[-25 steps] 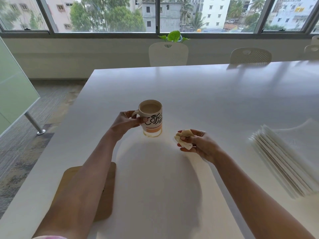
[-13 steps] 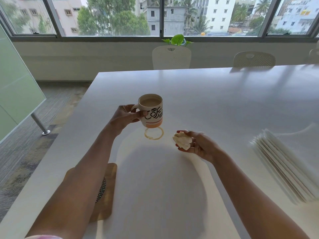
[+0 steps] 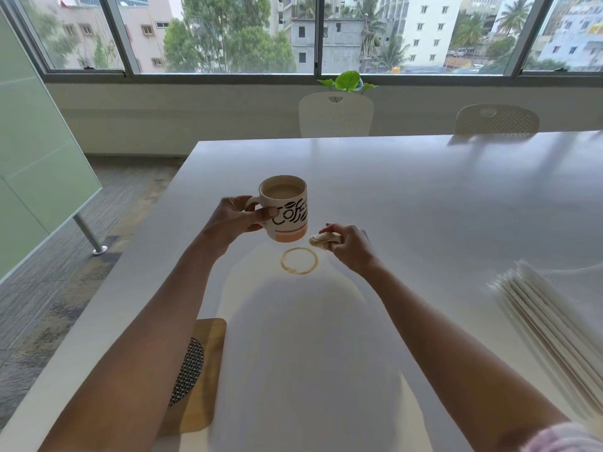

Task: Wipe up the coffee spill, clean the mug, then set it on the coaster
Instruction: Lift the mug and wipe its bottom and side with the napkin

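Filling most of the view, a big white table [image 3: 424, 203] is seen from above, with its far edge at 12 o'clock. Behind that edge, two white chairs [image 3: 336, 115] are pushed in under a wide window [image 3: 228, 34], and a small green plant [image 3: 348, 80] is seen just past the nearer chair. At 3 o'clock, near the right edge of the table, a thick stack of white paper napkins [image 3: 551, 334] is laid. At 7 o'clock, a wooden coaster [image 3: 208, 370] with a woven black-and-white round patch is laid flat on the table, partly hidden by the left arm. At the middle of the table, a mug [image 3: 287, 210] with black letters and an orange band is held up off the table, upright, with light brown coffee seen inside. The mug is gripped by the left hand [image 3: 235, 220], with fingers closed around the handle and the thumb pressed on the side. Just below the mug, toward 6 o'clock, a thin brown coffee ring [image 3: 282, 258] is left on the table. It is not touched by the mug. Just beside the ring, toward 2 o'clock, a small crumpled tissue [image 3: 321, 239] is pinched in the right hand [image 3: 349, 247], with the fingers squeezed shut on it. The tissue is held close to the base of the mug.
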`<state>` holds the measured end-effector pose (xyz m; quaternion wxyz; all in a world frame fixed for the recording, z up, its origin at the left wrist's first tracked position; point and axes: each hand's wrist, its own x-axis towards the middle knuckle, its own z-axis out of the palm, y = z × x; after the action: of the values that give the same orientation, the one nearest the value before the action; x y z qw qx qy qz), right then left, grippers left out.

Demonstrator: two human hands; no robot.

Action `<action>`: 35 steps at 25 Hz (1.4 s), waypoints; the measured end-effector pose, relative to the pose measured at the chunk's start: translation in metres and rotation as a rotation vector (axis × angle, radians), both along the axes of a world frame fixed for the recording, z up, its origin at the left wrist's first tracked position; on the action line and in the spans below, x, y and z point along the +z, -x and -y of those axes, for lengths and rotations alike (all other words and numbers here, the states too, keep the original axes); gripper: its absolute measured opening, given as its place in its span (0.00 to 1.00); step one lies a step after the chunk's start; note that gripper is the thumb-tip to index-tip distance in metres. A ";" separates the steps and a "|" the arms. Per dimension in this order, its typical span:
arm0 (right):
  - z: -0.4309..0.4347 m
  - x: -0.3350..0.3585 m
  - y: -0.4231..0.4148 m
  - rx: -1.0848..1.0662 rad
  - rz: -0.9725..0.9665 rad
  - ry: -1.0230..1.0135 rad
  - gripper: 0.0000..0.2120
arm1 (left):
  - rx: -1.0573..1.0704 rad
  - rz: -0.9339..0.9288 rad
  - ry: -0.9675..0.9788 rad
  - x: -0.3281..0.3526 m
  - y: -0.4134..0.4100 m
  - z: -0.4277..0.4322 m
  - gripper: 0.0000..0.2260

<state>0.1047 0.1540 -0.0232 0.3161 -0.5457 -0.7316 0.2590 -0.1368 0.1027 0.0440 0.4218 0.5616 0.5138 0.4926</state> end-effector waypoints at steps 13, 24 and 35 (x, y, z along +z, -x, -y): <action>-0.011 -0.020 0.049 -0.002 0.345 -0.124 0.20 | 0.035 -0.006 -0.011 -0.004 0.013 -0.013 0.07; 0.004 -0.019 0.060 0.253 0.273 -0.133 0.22 | 0.041 -0.004 -0.016 -0.003 0.009 -0.016 0.05; 0.011 -0.022 0.046 0.514 0.273 -0.241 0.20 | 0.035 -0.006 -0.017 -0.001 0.000 -0.009 0.05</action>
<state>0.0590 0.1426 -0.0449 0.2018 -0.3313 -0.9066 0.1659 -0.1368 0.1114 0.0433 0.4066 0.5577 0.5206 0.5025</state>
